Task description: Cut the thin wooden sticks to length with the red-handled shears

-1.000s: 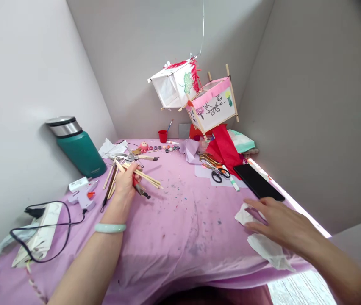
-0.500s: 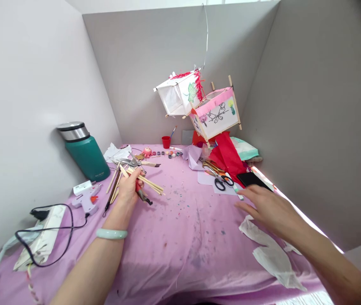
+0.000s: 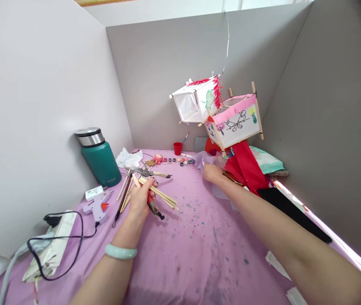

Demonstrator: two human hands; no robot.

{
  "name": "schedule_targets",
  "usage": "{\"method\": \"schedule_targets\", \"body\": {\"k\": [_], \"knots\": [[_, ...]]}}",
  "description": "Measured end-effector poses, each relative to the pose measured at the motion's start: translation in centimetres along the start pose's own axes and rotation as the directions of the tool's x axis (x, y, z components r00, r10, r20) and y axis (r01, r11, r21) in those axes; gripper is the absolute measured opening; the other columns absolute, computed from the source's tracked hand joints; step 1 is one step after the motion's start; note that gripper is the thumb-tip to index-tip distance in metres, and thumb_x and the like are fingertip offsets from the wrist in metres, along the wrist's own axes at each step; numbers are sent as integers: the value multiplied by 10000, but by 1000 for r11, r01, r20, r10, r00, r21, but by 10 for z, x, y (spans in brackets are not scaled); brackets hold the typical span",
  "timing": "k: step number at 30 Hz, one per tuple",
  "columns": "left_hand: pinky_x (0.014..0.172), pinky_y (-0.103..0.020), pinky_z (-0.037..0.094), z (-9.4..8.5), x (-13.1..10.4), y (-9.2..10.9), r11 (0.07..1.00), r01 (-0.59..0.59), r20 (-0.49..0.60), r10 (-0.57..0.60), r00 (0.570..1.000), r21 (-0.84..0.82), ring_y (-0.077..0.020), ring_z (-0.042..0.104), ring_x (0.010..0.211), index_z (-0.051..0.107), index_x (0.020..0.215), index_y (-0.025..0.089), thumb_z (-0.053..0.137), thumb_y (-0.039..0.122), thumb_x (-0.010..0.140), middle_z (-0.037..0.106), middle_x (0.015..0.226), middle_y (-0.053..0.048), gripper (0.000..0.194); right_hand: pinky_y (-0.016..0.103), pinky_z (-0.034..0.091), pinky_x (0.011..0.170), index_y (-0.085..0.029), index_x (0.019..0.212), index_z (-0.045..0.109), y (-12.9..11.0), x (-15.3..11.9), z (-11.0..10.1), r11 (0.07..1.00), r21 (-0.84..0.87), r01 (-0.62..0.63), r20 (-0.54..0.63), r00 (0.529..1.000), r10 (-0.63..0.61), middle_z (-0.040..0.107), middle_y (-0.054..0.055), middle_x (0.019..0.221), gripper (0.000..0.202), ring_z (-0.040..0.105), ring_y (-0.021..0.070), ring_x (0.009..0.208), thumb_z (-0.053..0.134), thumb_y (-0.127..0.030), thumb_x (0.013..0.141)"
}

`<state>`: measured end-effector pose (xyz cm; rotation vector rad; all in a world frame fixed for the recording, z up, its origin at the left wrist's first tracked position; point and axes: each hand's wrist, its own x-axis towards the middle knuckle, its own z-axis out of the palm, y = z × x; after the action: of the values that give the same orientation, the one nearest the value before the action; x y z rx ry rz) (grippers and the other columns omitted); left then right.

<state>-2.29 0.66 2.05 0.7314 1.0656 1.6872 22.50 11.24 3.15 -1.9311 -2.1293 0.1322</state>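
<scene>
My left hand [image 3: 140, 198] is closed around a bundle of pale wooden sticks [image 3: 164, 198]. Red-handled pliers [image 3: 155, 208] stick out beneath its fingers, jaws pointing right; they seem to be in the same grip. Just beyond lie pruning shears [image 3: 147, 171] and more loose sticks [image 3: 122, 187]. Further back, my right hand [image 3: 212, 173] is at the crumpled light purple paper [image 3: 203, 158]. Its fingers are hidden from me, so whether they grip the paper does not show. The forearm covers much of the scissors and white paper there.
A teal bottle [image 3: 101, 159], glue gun [image 3: 98, 205] and power strip [image 3: 51, 248] with looped cord stand left. Two paper lanterns [image 3: 196, 101] [image 3: 236, 123] hang at the back. Red cloth [image 3: 247, 165] and a black flat object [image 3: 295, 214] lie right; paint pots [image 3: 180, 160] sit behind.
My right hand has moved from the right side, above the white scraps, forward and left to the purple paper. The left hand keeps its sticks. The whole view has shifted slightly.
</scene>
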Motion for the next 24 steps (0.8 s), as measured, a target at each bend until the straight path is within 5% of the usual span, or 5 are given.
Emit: {"method": "schedule_targets", "body": {"k": [6,13,17,19,24], "knots": [[354,-158,311,-9,8,24,980,-174,-227,149,962,-92,-31,400,374,531,658,138,713,254,601,540,531,49,223,353,429,811,-115,1352,391,-6,-41,-18,976,-56,213,-189,957,-220,604,183,1167,482,602,268,1007,406,-171,874],[369,-163,333,-22,12,43,909,-416,-388,376,841,-21,-37,414,408,466,693,178,642,246,651,571,633,55,193,343,402,766,-134,1350,419,-41,-166,2,478,89,874,100,470,-877,634,99,914,553,556,199,785,456,-142,798],[375,-169,326,-20,10,42,916,-400,-377,363,852,-21,-37,406,415,462,681,175,646,253,647,563,637,53,202,363,378,837,-148,1335,444,-54,-170,11,391,191,901,254,339,-906,635,89,917,543,557,190,812,487,-150,793],[378,-170,327,-18,8,41,922,-387,-369,350,861,-29,-38,403,421,471,687,175,648,251,645,563,644,49,198,342,377,837,-210,1289,500,-49,-140,10,465,160,871,312,403,-861,641,68,959,500,566,185,841,509,-159,792],[372,-170,316,-16,7,40,927,-375,-375,340,862,-24,-42,407,425,481,668,175,660,237,638,566,631,42,192,357,374,767,-78,1140,590,-24,-47,-10,856,-185,484,171,873,-456,626,176,954,390,583,244,840,424,-37,790]]}}
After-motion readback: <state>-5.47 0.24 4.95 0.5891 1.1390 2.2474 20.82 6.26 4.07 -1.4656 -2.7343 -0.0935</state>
